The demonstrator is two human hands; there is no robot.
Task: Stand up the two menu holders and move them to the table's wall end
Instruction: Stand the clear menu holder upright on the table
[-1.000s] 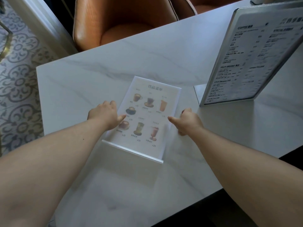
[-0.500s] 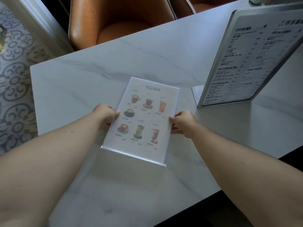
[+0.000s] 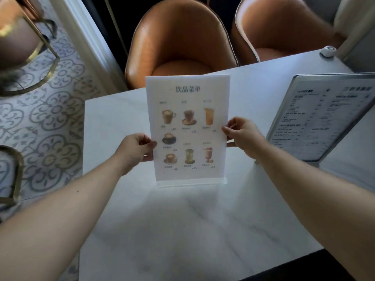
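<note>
A clear acrylic menu holder point(image 3: 187, 126) with a white drinks sheet stands upright in the middle of the white marble table point(image 3: 182, 230). Its transparent base sits at or just above the tabletop; I cannot tell which. My left hand point(image 3: 137, 148) pinches its left edge and my right hand point(image 3: 242, 134) pinches its right edge. A second, metal-framed menu holder point(image 3: 324, 116) with dense text stands upright and leaning back at the right side of the table.
Two orange leather chairs point(image 3: 180, 43) point(image 3: 284, 27) face the table's far edge. A small white round device point(image 3: 327, 51) lies at the far right corner. Patterned floor tiles and gold-framed furniture point(image 3: 38, 57) lie to the left.
The drinks menu holder lay flat on the table with my hands at its sides; both hands gripped its edges and tipped it upright. The view has also shifted back.
</note>
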